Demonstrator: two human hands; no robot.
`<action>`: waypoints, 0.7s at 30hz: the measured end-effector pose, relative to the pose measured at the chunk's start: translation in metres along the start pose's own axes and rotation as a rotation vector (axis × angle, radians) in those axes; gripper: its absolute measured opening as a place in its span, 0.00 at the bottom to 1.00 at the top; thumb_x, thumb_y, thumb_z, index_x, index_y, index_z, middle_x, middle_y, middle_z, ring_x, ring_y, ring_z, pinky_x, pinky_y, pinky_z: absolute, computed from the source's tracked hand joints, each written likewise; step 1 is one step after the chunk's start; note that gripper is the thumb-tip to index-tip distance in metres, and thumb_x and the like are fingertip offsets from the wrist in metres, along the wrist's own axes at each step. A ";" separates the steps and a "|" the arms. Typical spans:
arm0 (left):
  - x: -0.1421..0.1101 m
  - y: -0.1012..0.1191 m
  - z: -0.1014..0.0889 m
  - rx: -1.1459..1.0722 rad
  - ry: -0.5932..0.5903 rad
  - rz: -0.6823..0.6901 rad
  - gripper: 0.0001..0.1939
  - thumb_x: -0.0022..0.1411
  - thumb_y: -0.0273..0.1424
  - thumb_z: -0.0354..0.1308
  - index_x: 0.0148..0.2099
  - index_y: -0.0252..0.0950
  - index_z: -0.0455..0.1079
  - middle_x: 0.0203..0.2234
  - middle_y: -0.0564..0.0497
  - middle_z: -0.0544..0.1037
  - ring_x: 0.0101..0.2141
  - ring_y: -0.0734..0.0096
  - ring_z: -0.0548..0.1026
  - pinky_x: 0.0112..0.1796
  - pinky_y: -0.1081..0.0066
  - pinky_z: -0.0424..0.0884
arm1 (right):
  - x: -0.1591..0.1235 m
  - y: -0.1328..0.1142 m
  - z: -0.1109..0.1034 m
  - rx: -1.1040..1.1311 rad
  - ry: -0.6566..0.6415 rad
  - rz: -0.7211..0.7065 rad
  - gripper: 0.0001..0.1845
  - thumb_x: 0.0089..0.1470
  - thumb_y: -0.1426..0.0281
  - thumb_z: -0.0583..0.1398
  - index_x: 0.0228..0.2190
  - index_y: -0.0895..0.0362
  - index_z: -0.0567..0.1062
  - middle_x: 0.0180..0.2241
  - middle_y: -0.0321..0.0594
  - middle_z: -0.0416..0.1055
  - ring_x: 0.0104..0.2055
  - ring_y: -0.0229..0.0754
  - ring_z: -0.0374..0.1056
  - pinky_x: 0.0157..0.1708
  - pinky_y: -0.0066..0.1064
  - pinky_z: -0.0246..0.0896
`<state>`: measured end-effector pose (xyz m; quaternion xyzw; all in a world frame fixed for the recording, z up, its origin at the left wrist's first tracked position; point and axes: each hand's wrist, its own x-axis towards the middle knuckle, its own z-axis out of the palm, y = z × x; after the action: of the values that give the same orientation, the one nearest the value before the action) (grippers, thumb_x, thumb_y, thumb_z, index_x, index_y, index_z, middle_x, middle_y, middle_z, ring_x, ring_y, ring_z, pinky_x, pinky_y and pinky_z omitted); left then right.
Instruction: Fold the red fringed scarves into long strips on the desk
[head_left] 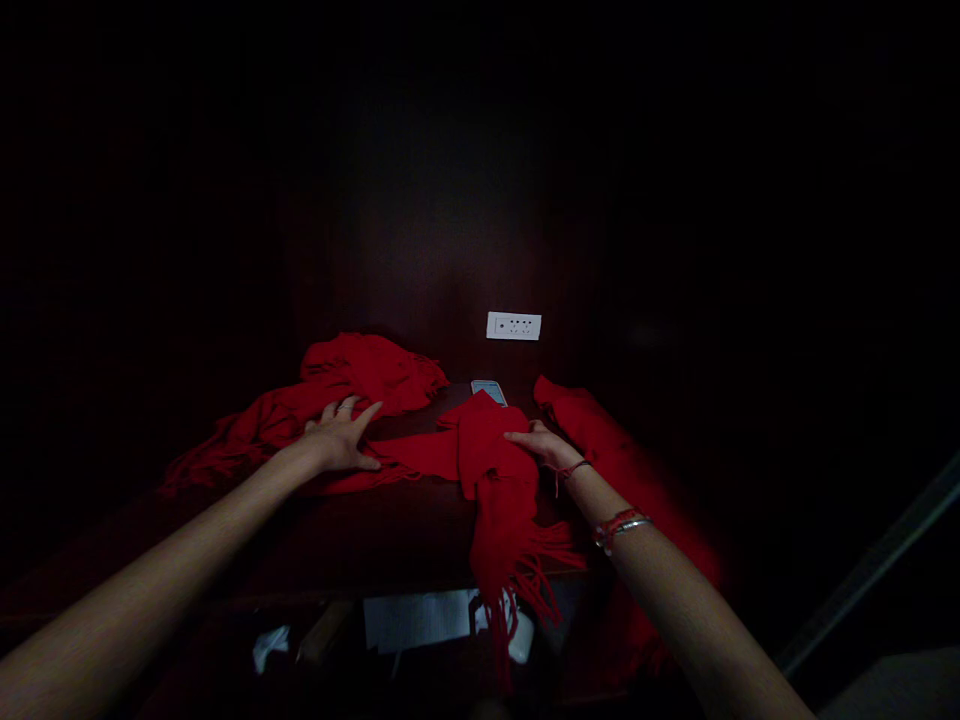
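Observation:
A red fringed scarf [495, 450], bunched with a knot-like fold, lies at the middle of the dark shelf. Its tasselled end hangs over the front edge. My right hand [546, 445] grips the right side of this fold, thumb on top, the other fingers partly hidden. With fingers spread, my left hand [339, 438] rests by the strip of red cloth running left from the fold; whether it presses on the cloth I cannot tell. Behind that hand sits a heaped red scarf [367, 365] with fringes. More red cloth [600, 430] stretches along the right, beside my right forearm.
A phone [489, 390] with a lit screen lies behind the middle scarf. On the dark back wall is a white socket panel [514, 326]. Under the shelf edge are white papers [420, 620], a crumpled white piece [271, 648] and a white rounded object [522, 640].

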<state>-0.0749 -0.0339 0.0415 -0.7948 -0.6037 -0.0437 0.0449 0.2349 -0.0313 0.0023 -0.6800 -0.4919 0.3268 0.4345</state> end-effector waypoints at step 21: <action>0.008 -0.073 0.018 -0.237 0.113 -0.425 0.39 0.54 0.47 0.42 0.57 0.21 0.39 0.42 0.27 0.64 0.41 0.42 0.64 0.34 0.55 0.60 | -0.045 -0.013 0.003 -0.365 -0.095 -0.174 0.42 0.34 0.72 0.60 0.52 0.59 0.50 0.47 0.48 0.58 0.49 0.45 0.55 0.45 0.31 0.51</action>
<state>-0.1433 -0.0042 0.0257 -0.6461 -0.7442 -0.1673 -0.0252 0.2137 -0.0712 0.0135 -0.6862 -0.6197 0.2254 0.3071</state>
